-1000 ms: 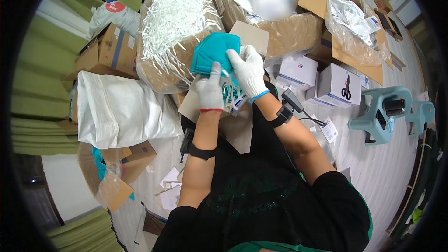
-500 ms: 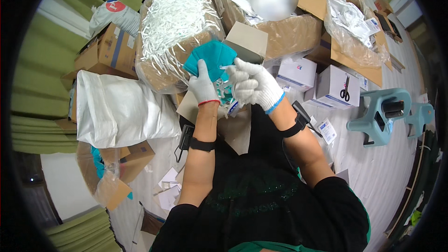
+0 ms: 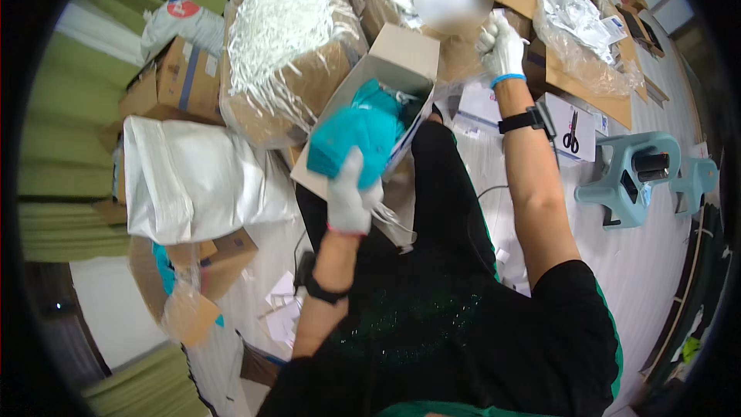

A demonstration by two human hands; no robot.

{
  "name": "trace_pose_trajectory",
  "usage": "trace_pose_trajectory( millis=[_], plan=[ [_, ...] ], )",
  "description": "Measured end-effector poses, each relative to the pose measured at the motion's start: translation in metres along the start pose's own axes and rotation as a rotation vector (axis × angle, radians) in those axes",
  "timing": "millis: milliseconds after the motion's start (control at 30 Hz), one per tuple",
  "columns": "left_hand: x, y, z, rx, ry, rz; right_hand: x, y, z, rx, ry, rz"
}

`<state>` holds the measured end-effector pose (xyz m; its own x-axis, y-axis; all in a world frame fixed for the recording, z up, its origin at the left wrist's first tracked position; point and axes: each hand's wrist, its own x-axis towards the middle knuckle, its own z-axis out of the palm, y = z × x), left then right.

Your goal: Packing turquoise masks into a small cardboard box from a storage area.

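Observation:
My gloved left hand (image 3: 351, 197) grips a teal face mask (image 3: 333, 143), slightly blurred, with the thumb over its lower edge. White straps (image 3: 395, 229) hang below that hand. Behind the mask an open cardboard box (image 3: 405, 50) leans near my knees. More teal masks (image 3: 378, 100) lie inside it, partly covered by the held one. My gloved right hand (image 3: 503, 48) is away to the upper right, in front of a large carton. Its fingers are curled closed, and what they may hold is too small to make out.
White shredded strips (image 3: 285, 19) fill a plastic-lined carton at the upper left. Another carton holds silvery packets (image 3: 575, 23). Scissors (image 3: 571, 133) lie on a white box (image 3: 552, 108). A pale blue stool (image 3: 629, 177) stands right, a white sack (image 3: 201, 181) left.
My right hand has left the mask and moved up and right. My left hand has brought the mask down toward me, and the box with masks behind it now shows.

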<state>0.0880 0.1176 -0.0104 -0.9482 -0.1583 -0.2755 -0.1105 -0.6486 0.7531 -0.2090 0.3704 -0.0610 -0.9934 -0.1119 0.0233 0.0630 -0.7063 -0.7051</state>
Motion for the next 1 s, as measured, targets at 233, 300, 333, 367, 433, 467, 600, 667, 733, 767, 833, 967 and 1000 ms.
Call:
trace_pose_trajectory(
  millis=[233, 300, 333, 367, 433, 467, 600, 667, 733, 767, 833, 967, 1000],
  plan=[
    [0.041, 0.009, 0.015, -0.811, -0.694, -0.517, -0.151, 0.085, 0.110, 0.165, -0.479, 0.591],
    [0.041, 0.001, 0.013, -0.957, -0.752, -0.581, -0.163, 0.097, 0.121, 0.297, -0.469, 0.642],
    [0.039, 0.003, 0.008, -0.954, -0.699, -0.638, -0.163, 0.099, 0.123, 0.325, -0.497, 0.606],
    [0.039, 0.008, 0.002, -0.950, -0.644, -0.692, -0.162, 0.100, 0.127, 0.353, -0.524, 0.570],
    [0.047, 0.009, -0.027, -0.800, -0.662, -0.682, -0.155, 0.093, 0.133, 0.126, -0.500, 0.520],
    [0.040, 0.022, -0.003, -0.616, -0.356, -0.492, -0.150, 0.092, 0.133, -0.037, -0.433, 0.454],
    [0.034, 0.046, -0.001, -0.116, 0.202, 0.145, -0.131, 0.085, 0.131, -0.298, -0.315, 0.330],
    [0.040, 0.050, -0.016, 0.052, 0.166, 0.352, -0.131, 0.077, 0.142, -0.528, -0.358, 0.300],
    [0.051, 0.056, -0.015, 0.273, 0.119, 0.538, -0.134, 0.078, 0.151, -0.492, -0.373, 0.300],
    [0.051, 0.063, -0.004, 0.182, 0.119, 0.515, -0.136, 0.083, 0.158, -0.343, -0.365, 0.315],
    [0.060, 0.063, 0.002, 0.159, 0.186, 0.569, -0.136, 0.093, 0.159, -0.363, -0.497, 0.315],
    [0.072, 0.066, -0.018, 0.095, 0.369, 0.628, -0.164, 0.094, 0.177, -0.723, -0.675, 0.513],
    [0.077, 0.064, -0.026, 0.073, 0.414, 0.621, -0.167, 0.102, 0.177, -0.757, -0.573, 0.487]
  ],
)
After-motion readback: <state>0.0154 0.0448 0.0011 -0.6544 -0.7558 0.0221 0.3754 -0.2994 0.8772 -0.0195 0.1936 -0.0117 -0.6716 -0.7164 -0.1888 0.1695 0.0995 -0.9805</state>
